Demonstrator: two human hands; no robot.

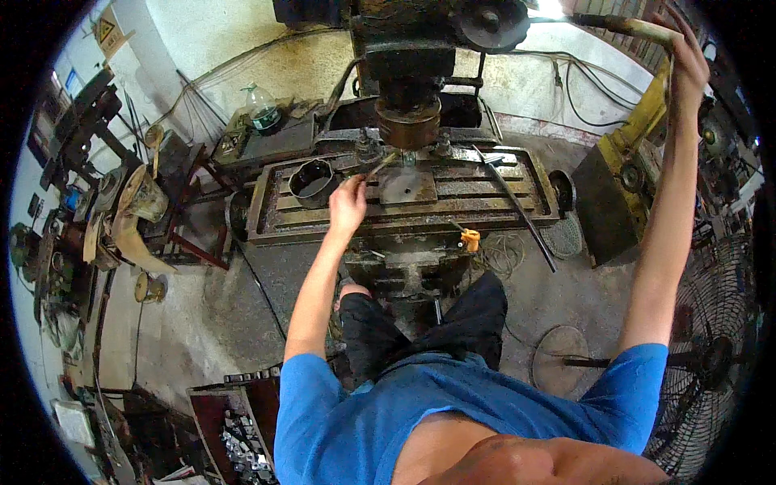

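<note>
My left hand [347,206] is closed around a thin, brush-like stick [378,169], whose far end points toward the work area under the spindle [408,121] of a milling machine. Below the spindle lies a flat metal plate [396,189] with a small dark hole, on the slotted machine table [303,217]. Just left of that hand stands a round dark can [312,181]; its contents are unclear. Raised high at the right, my right hand [687,61] has its fingers stretched out, the palm against the end of a long lever [638,29] on the machine.
A long dark bar [521,212] with a bright head slants over the table's front edge. A yellow-orange object [469,239] sits at the front. Clear plastic bottle [261,109] at back left, floor fan [715,360] at right, tray of metal pieces [242,440] at lower left.
</note>
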